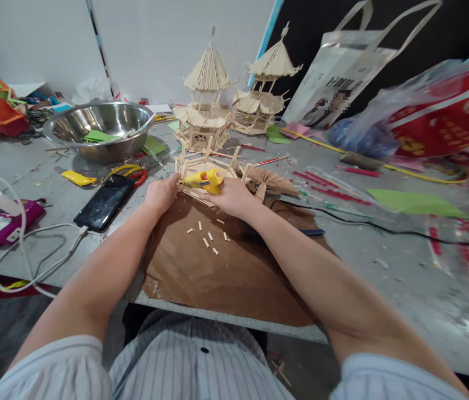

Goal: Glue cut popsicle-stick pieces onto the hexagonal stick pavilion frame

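My right hand is wrapped round a yellow hot glue gun, whose nozzle points left. Beyond and beneath the gun lies a low frame of pale wooden sticks, with short posts rising from it. The closed fingers of my left hand grip the frame's left corner, close to the nozzle; the fingertips are partly hidden. Several short cut stick pieces are scattered on a brown sheet in front of me.
Two stick pagodas stand at the back. A steel bowl, a yellow cutter, pliers and a phone are at left. Right of me run a black cord and red glue sticks; bags stand behind.
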A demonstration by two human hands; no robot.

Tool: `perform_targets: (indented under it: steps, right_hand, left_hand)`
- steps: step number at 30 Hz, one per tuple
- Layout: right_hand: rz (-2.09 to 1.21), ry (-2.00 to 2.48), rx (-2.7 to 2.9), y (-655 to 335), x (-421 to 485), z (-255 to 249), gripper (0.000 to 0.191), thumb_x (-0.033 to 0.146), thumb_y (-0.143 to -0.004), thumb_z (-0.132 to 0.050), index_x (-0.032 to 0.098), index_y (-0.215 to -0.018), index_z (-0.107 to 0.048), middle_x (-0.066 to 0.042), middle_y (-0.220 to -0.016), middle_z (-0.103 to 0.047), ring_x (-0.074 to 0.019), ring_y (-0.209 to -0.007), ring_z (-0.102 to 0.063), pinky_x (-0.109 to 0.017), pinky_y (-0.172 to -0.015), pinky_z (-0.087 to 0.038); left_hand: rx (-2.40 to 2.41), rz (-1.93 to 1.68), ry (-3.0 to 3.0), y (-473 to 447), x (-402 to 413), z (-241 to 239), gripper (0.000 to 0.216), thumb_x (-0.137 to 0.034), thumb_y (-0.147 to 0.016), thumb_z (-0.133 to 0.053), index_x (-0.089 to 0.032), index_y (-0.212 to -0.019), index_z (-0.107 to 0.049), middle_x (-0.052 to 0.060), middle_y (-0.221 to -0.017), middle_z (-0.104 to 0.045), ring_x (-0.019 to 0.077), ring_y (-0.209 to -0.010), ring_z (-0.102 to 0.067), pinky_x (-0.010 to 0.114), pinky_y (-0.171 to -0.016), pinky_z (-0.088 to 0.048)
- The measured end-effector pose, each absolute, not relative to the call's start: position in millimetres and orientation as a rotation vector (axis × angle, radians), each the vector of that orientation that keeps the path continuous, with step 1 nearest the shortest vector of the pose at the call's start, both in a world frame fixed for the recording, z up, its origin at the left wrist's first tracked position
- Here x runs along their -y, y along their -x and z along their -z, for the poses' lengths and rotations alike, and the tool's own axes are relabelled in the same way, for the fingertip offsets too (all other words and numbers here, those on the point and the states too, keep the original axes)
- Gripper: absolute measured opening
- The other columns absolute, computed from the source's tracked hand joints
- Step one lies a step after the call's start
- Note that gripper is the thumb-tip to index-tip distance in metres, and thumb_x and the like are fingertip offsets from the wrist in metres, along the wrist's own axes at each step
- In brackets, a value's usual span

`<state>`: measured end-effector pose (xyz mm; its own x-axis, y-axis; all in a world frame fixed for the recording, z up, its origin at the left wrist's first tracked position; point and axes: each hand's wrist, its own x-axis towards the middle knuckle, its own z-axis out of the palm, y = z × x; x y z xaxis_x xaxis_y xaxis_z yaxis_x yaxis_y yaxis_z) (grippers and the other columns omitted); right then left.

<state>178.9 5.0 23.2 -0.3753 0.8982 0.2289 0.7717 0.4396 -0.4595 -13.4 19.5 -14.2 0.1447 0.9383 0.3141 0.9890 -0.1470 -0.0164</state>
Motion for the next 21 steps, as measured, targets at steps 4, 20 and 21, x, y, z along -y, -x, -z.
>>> perform_targets:
  steps: [4,20,21]
  right_hand:
    - [-0.341,1.405,2.267,-177.2,-4.5,-21.7,0.033,0.036,-0.073,-0.061,0.016,-0.099,-0.064,-0.01,-0.096,-0.067,-0.0255,-0.093,-0.062,-0.034,-0.078,-0.046]
    - [-0.248,1.426,2.288,-177.9,-4.8,-17.9,0.036,0.042,-0.074,-0.058,0.016,-0.098,-0.064,-0.01,-0.093,-0.068,-0.0262,-0.092,-0.061,-0.032,-0.075,-0.045]
    - [-0.25,1.424,2.286,-178.1,-5.0,-17.4,0.036,0.042,-0.075,-0.058,0.017,-0.099,-0.064,-0.01,-0.094,-0.068,-0.0261,-0.092,-0.061,-0.032,-0.075,-0.045]
  left_hand:
    - [1.916,0.355,2.191,12.9,-19.7,14.2,0.033,-0.032,-0.086,-0.04,-0.024,-0.117,-0.049,0.006,-0.091,-0.068,0.0213,-0.082,-0.064,0.028,-0.068,-0.043]
    - [1.963,0.359,2.149,11.2,-16.3,10.4,0.034,-0.035,-0.086,-0.039,-0.025,-0.118,-0.047,0.006,-0.092,-0.068,0.0221,-0.082,-0.064,0.03,-0.069,-0.043]
    - [1.965,0.356,2.148,11.2,-15.9,9.8,0.034,-0.035,-0.086,-0.039,-0.026,-0.118,-0.047,0.006,-0.092,-0.068,0.0224,-0.082,-0.064,0.03,-0.07,-0.043]
